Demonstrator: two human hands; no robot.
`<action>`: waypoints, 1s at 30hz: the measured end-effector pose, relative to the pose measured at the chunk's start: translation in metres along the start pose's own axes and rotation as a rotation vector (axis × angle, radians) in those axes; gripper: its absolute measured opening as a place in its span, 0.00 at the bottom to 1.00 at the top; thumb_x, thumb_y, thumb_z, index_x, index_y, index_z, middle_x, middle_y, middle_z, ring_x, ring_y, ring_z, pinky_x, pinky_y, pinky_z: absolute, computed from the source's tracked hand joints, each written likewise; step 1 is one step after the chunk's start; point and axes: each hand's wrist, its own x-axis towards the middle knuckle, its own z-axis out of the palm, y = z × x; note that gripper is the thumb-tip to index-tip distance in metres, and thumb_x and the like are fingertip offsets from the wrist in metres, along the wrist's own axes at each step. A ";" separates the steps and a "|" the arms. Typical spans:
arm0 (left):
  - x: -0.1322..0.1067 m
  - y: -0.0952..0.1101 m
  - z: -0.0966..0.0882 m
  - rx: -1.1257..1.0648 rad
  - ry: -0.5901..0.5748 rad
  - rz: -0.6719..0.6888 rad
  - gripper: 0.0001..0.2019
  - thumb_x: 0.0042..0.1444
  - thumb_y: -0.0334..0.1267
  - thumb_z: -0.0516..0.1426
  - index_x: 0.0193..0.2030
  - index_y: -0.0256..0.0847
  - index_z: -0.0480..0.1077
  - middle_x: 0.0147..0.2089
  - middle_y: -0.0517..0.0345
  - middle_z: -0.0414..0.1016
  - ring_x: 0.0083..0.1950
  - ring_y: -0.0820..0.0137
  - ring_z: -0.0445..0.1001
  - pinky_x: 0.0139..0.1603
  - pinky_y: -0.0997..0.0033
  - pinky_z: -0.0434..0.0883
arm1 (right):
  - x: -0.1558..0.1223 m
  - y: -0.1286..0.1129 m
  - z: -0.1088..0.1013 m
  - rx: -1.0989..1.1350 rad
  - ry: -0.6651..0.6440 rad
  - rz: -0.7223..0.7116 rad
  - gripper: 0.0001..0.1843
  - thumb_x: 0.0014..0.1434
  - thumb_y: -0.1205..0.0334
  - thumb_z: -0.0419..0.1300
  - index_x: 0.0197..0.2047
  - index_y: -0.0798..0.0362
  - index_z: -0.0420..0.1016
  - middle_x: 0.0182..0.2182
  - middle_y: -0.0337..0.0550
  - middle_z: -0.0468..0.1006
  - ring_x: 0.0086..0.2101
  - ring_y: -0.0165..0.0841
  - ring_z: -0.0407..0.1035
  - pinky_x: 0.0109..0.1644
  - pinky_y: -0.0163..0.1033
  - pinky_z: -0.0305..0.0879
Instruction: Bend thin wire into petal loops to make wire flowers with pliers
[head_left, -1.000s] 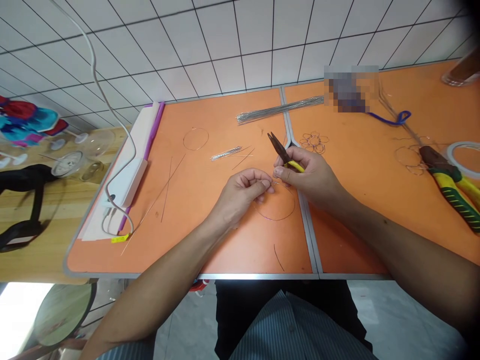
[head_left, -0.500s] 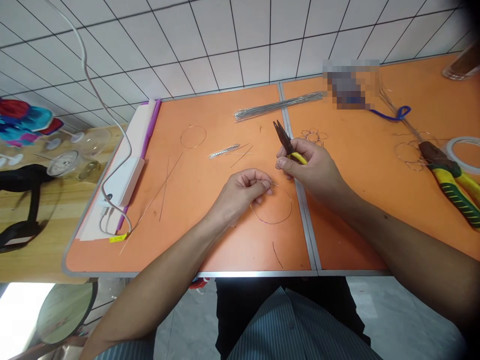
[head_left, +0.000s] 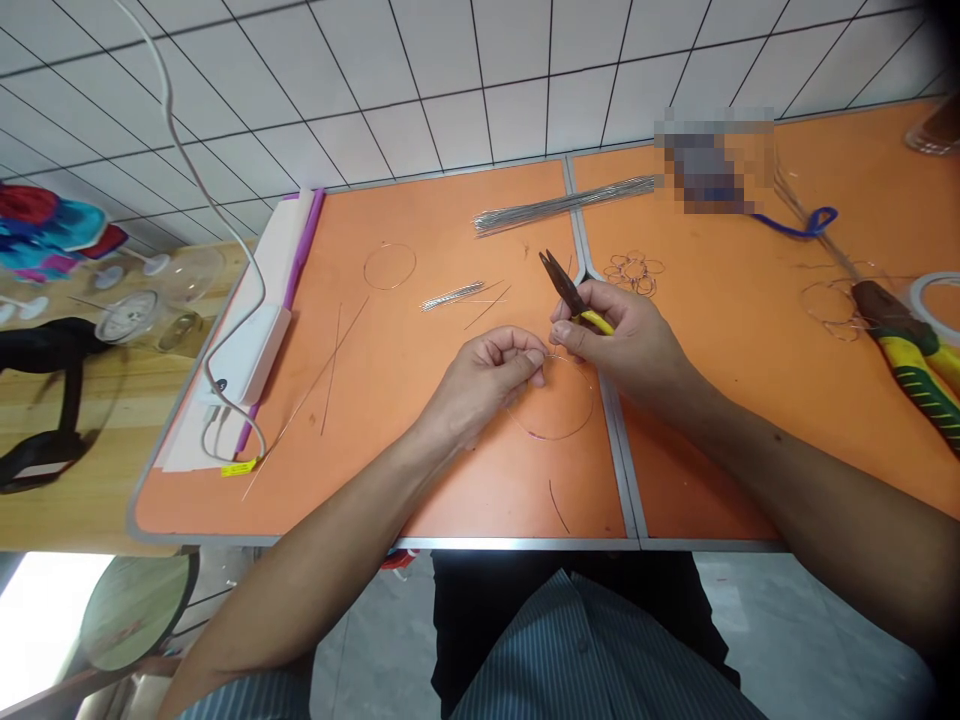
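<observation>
My left hand (head_left: 487, 378) is closed in a pinch on the top of a thin wire ring (head_left: 559, 408) that lies over the orange table (head_left: 420, 400). My right hand (head_left: 626, 340) is wrapped round yellow-handled pliers (head_left: 570, 293), whose dark jaws point up and to the left. Its thumb and forefinger also meet the wire right beside the left fingertips. A short bent wire piece (head_left: 556, 505) lies near the table's front edge.
Behind my hands lie a bundle of long straight wires (head_left: 562, 207), a smaller bundle (head_left: 452, 296), a finished wire ring (head_left: 390, 266) and a wire flower (head_left: 634, 270). Larger yellow-green pliers (head_left: 911, 365), a tape roll (head_left: 937, 305) and a white power strip (head_left: 251, 355) flank them.
My right hand, which had lifted away with the pliers half a second ago, has come back down to the left fingertips and the wire ring. The left hand barely moved.
</observation>
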 end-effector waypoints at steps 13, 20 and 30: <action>0.000 0.000 0.001 0.014 -0.007 -0.026 0.07 0.57 0.39 0.72 0.38 0.39 0.82 0.27 0.60 0.76 0.22 0.79 0.57 0.24 0.72 0.51 | 0.000 0.000 0.000 0.099 -0.046 0.046 0.06 0.61 0.62 0.72 0.39 0.49 0.78 0.28 0.34 0.76 0.28 0.30 0.67 0.33 0.40 0.63; 0.000 -0.003 0.001 0.027 0.010 0.005 0.05 0.54 0.36 0.72 0.36 0.40 0.84 0.28 0.59 0.77 0.28 0.75 0.68 0.28 0.72 0.61 | 0.000 0.003 0.001 0.205 -0.067 0.096 0.09 0.59 0.64 0.74 0.39 0.49 0.79 0.29 0.35 0.77 0.28 0.29 0.67 0.32 0.38 0.64; 0.000 -0.003 0.005 0.037 0.032 0.016 0.04 0.54 0.35 0.72 0.32 0.41 0.83 0.29 0.57 0.79 0.33 0.71 0.74 0.32 0.70 0.66 | 0.000 0.008 0.003 0.269 -0.079 0.101 0.11 0.61 0.63 0.76 0.39 0.50 0.78 0.29 0.35 0.75 0.29 0.29 0.68 0.33 0.38 0.66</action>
